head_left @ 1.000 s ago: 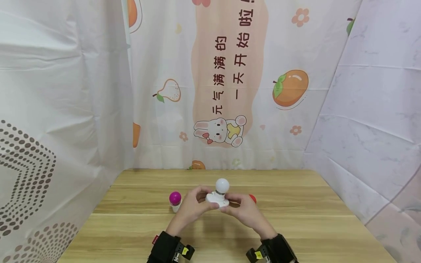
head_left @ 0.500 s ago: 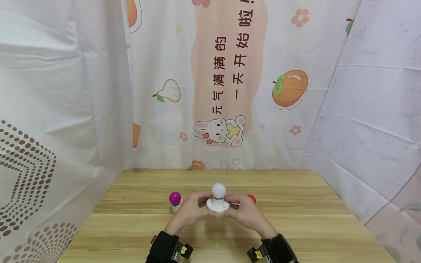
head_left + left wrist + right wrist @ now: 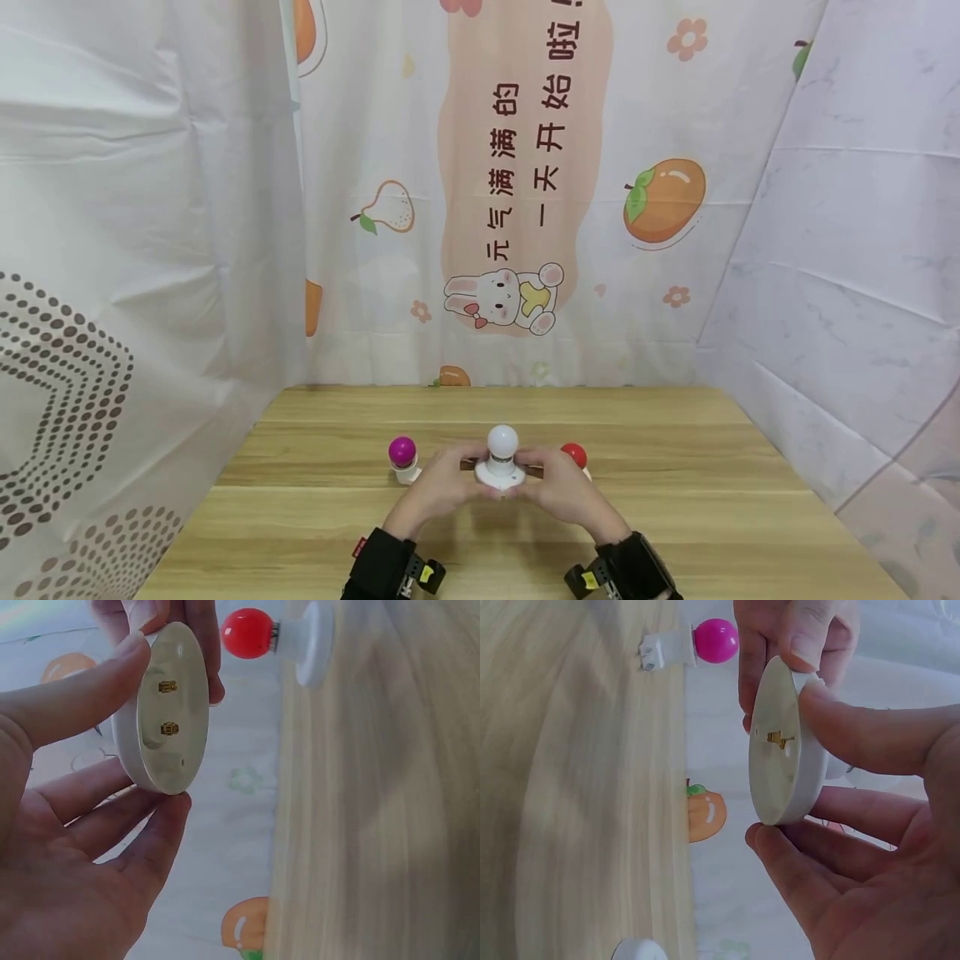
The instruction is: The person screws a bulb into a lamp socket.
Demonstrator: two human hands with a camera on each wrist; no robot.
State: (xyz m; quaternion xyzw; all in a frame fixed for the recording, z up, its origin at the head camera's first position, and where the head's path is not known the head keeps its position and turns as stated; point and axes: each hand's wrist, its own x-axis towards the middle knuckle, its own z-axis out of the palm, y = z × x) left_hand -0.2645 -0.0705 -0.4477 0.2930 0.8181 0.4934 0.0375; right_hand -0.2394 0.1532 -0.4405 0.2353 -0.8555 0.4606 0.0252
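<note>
A white light bulb [image 3: 502,442] stands upright in a round white lamp holder [image 3: 500,477], which both hands hold up off the table. My left hand [image 3: 442,482] grips the holder's left edge, thumb at the near side and fingers behind. On the opposite edge my right hand [image 3: 561,485] grips it the same way. The hollow underside of the lamp holder [image 3: 154,761] faces the left wrist camera, with two brass screw terminals [image 3: 169,729] inside. From the right wrist view, brass also shows within the base, and the thumbs meet at its near rim.
A magenta bulb [image 3: 402,452] in a white socket stands on the wooden table [image 3: 675,500] to the left. To the right, partly behind the right hand, is a red bulb [image 3: 574,454] on a round white base [image 3: 319,645]. A printed curtain [image 3: 360,275] hangs behind.
The lamp holder and bulb have come down slightly and turned from a slight tilt to upright, both hands still gripping. More of the red bulb shows now.
</note>
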